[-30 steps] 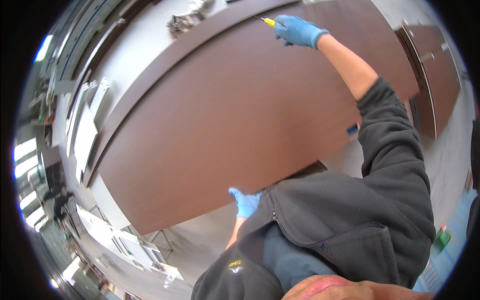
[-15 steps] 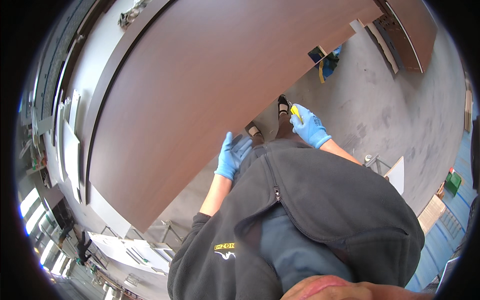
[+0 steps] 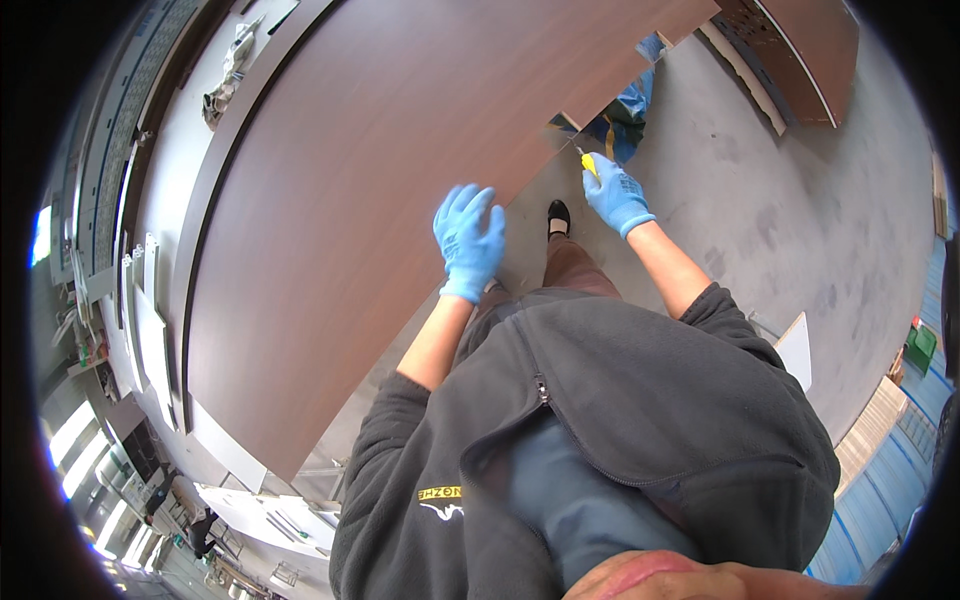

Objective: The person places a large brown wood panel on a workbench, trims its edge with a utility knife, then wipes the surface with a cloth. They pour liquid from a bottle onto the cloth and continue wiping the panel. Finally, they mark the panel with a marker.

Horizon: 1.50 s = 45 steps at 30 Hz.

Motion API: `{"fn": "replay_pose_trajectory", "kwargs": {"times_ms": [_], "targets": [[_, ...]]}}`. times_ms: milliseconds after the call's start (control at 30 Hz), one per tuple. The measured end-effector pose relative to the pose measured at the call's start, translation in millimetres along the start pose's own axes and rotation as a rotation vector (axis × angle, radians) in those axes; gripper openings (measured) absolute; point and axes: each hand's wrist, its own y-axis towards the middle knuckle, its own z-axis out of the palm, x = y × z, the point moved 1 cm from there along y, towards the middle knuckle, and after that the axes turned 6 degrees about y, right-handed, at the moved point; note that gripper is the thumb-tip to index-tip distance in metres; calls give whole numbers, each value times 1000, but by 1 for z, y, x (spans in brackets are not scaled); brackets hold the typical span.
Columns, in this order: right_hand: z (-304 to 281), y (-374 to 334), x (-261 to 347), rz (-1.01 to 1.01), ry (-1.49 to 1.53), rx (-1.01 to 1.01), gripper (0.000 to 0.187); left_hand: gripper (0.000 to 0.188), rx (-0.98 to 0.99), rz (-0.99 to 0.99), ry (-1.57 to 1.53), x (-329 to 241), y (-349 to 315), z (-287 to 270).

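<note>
The left hand, in a blue glove, has fingers extended and thumb apart at the near edge of a broad, smooth brown panel; whether it touches, I cannot tell. The gloved right hand grips a slim yellow-handled tool, its thin tip near the panel's edge and crumpled blue sheeting.

Left gloved hand spread over brown panel, contact unclear; right gloved hand grips yellow-handled tool; white boards left, grey floor right.
</note>
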Motion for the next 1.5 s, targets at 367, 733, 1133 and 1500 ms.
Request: {"fn": "replay_pose_trajectory", "kwargs": {"times_ms": [367, 733, 1133, 1500], "targets": [[-33, 28, -18, -116, -45, 259, 36, 57, 115, 62, 338, -59, 79, 126], [-32, 34, -16, -65, -5, 323, 39, 52, 81, 88, 305, -43, 81, 134], [-38, 32, -2, -52, -97, 361, 42, 52, 99, 83, 268, -37, 81, 133], [-39, 33, 6, -34, -92, 338, 43, 52, 78, 87, 228, -33, 80, 136]]}}
